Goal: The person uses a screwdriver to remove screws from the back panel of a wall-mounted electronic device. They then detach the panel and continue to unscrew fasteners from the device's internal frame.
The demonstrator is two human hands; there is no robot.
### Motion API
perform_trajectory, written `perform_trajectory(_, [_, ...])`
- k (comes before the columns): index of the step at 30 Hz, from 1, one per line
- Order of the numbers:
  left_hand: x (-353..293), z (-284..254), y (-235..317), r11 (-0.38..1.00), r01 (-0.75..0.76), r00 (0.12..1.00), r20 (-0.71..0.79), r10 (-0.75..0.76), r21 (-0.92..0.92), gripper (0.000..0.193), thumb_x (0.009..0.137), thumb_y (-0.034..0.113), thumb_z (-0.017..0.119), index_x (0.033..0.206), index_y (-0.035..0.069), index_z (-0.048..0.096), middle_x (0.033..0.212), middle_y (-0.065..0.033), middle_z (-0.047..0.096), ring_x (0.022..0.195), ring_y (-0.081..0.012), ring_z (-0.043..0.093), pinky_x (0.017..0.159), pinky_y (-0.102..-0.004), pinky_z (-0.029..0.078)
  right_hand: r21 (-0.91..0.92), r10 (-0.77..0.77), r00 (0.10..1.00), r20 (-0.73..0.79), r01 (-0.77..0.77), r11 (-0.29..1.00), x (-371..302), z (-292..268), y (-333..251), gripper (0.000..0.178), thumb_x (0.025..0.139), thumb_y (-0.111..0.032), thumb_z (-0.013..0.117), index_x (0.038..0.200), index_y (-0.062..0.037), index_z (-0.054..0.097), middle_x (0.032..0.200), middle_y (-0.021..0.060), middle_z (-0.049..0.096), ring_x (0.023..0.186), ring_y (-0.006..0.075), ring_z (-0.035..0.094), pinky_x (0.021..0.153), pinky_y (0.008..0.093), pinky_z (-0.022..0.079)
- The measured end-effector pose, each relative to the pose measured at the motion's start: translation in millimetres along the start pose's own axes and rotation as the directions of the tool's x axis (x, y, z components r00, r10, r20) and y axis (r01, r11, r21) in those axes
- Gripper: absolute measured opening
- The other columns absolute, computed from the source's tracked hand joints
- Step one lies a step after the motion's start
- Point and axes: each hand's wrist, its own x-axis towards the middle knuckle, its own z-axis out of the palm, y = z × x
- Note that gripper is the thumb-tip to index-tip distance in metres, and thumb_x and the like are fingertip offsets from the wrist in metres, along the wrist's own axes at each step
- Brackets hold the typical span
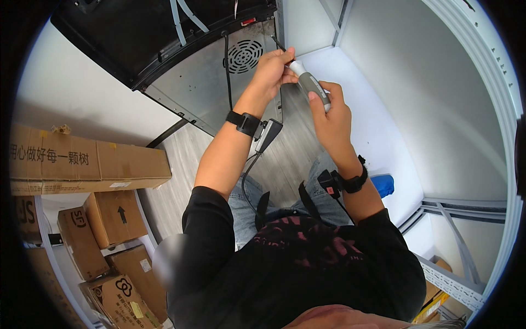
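Grey screwdriver (pixel 310 84), long axis diagonal, tip upper left; 2 hands (pixel 269 74) (pixel 335 114) half-curled around it.

Markings noted on cartons at left and on clothing at lower centre.
Long carton (pixel 90 159), left: row of dark characters. Arrow carton (pixel 116 227), below: black upward arrow. Narrow carton (pixel 83 247), beside it: dark letter logo. Emblem carton (pixel 115 301), lower left: black looped emblem, characters, yellowish label. Black shirt (pixel 329 285): dark pink lettering, partly illegible.
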Motion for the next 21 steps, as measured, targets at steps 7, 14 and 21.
perform_trajectory(7, [-21, 2, 14, 0.995, 0.06, 0.995, 0.074, -0.066, 0.077, 0.029, 0.088, 0.029, 0.062, 0.078, 0.002, 0.053, 0.068, -0.009, 0.061, 0.049, -0.0129, 0.06, 0.045, -0.0226, 0.052, -0.332, -0.467, 0.879, -0.099, 0.413, 0.848, -2, 6, 9, 0.034, 0.071, -0.013, 0.071, 0.105, -0.0118, 0.064, 0.074, 0.005, 0.055, 0.057, 0.0236, 0.054, 0.051, 0.0324, 0.042])
perform_trajectory(14, [-23, -2, 9, 0.997, 0.018, 0.995, 0.095, -0.025, 0.071, 0.027, 0.087, 0.027, 0.063, 0.079, 0.004, 0.053, 0.07, -0.0088, 0.061, 0.053, -0.0129, 0.061, 0.047, -0.0222, 0.053, -0.231, -0.521, 0.831, -0.194, 0.478, 0.848, -3, 19, 18, 0.032, 0.073, -0.016, 0.071, 0.103, -0.011, 0.063, 0.073, 0.0059, 0.051, 0.057, 0.0247, 0.053, 0.049, 0.0324, 0.041])
perform_trajectory(21, [-27, 4, 7, 1.0, 0.005, 0.996, 0.086, -0.003, -0.022, 0.028, 0.088, 0.027, 0.061, 0.079, 0.002, 0.053, 0.071, -0.0085, 0.06, 0.054, -0.0132, 0.061, 0.049, -0.0219, 0.053, -0.281, -0.446, 0.874, -0.192, 0.387, 0.879, -3, 20, 23, 0.03, 0.077, -0.02, 0.07, 0.102, -0.0065, 0.06, 0.077, 0.0084, 0.051, 0.059, 0.0254, 0.055, 0.048, 0.034, 0.042])
